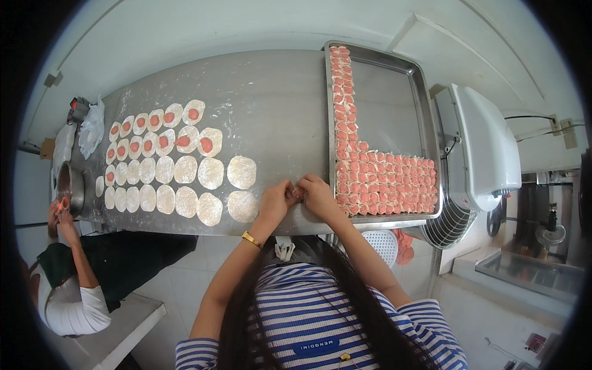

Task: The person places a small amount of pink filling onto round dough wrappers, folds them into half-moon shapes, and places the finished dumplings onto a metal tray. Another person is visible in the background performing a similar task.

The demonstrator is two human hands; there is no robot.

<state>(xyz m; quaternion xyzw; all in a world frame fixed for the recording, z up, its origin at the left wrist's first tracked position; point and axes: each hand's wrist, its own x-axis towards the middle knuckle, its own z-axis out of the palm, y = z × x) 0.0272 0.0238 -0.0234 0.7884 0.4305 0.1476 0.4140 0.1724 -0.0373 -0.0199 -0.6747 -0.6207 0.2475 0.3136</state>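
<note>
My left hand (279, 198) and my right hand (316, 193) meet over the steel table's front edge, their fingertips pinched together. What they hold between them is mostly hidden by the fingers. Left of my hands, round flour-dusted dough wrappers (242, 172) lie in rows on the table. Those in the far rows carry dabs of pink filling (206, 145); most in the near rows are bare. Just right of my right hand stands a metal tray (431, 123). Small open-topped dumplings (382, 179) with pink filling line its left side and fill its near part.
At the far left a co-worker's hands (60, 213) hold something orange by a metal bowl (73, 188). A plastic bag (92, 129) lies at the table's left end. A white machine (484, 148) with a wire guard stands beyond the tray. A perforated stool (380, 246) is below the table edge.
</note>
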